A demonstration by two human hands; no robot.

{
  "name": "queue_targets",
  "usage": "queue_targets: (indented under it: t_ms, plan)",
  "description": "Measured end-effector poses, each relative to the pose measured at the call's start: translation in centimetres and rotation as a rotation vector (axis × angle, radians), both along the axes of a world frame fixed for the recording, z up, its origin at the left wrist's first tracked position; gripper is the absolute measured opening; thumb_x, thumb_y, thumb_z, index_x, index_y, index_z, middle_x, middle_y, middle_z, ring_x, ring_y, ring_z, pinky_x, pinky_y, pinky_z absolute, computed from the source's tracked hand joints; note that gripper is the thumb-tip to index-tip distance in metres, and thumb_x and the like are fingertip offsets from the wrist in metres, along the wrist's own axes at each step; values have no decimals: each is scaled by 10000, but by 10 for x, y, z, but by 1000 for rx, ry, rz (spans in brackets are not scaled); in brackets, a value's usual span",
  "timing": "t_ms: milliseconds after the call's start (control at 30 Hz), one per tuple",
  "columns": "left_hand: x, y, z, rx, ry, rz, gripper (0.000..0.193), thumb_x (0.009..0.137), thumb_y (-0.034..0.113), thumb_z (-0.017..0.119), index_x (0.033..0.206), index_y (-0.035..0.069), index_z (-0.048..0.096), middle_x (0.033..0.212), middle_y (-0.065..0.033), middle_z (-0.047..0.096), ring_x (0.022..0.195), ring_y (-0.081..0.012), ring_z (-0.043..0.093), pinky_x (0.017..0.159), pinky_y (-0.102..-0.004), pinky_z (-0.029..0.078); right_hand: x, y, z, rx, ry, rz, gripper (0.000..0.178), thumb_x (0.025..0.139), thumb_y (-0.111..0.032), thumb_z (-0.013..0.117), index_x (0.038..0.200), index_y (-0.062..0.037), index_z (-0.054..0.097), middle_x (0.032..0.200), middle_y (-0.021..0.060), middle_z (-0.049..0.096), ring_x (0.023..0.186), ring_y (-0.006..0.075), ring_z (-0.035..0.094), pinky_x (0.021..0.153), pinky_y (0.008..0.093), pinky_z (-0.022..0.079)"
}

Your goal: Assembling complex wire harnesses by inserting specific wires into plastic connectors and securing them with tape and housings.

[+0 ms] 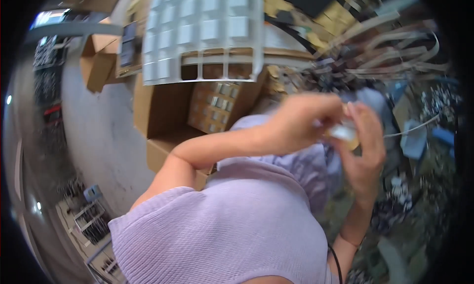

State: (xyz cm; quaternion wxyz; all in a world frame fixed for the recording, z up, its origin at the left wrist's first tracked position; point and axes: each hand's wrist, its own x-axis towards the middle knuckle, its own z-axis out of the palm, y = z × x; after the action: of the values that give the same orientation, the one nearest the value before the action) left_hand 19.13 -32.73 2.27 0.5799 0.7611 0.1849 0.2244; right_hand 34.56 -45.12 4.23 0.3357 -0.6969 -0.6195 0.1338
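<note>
Two hands [298,123] [368,143] — white piece [342,132] between, gridded tray [258,52], cardboard box [169,106]

Grey floor [111,151] beneath cardboard boxes [168,106]

On my feed the left hand [298,120], right hand [366,143] and small pale piece [343,132], perhaps plastic, blur; the top edge crops the gridded tray [258,47].

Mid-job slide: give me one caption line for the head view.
Left hand and right hand meet at a small, blurred pale object, near an open cardboard box.
</note>
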Motion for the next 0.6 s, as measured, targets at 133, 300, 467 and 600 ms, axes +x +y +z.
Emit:
queue_targets:
  t_ms: [133,300,467,600]
  plan:
    - [-1,13,-3,-127,-13,-2,153,798,-99,671,893,-9,590,849,-48,616,785,-107,616,702,-256,508,57,-42,1,-109,-356,-280,658,643,-30,799,1260,-64,576,1293,118,571,1225,329,508,1009,430,412]
    - [14,-5,-2,-201,-63,-113,194,819,-96,666,989,-33,601,953,-66,636,852,-118,632,764,-245,517,15,-18,8,-33,83,-91,319,767,-61,737,1064,-21,628,1081,97,624,1012,246,603,875,353,473]
    - [10,-1,1,-308,-11,-221,302,834,-35,695,1124,-50,612,1022,-94,657,932,-122,637,802,-247,530,11,-24,4,-75,623,-165,72,842,-40,695,861,10,646,784,19,562,669,73,509,583,210,407]
    - [6,-3,0,-613,74,-227,324,835,-41,691,1147,-52,600,974,-64,653,894,-97,643,816,-232,545,11,-24,5,-94,549,-147,59,841,-48,691,859,6,673,762,16,567,626,71,470,532,221,351]
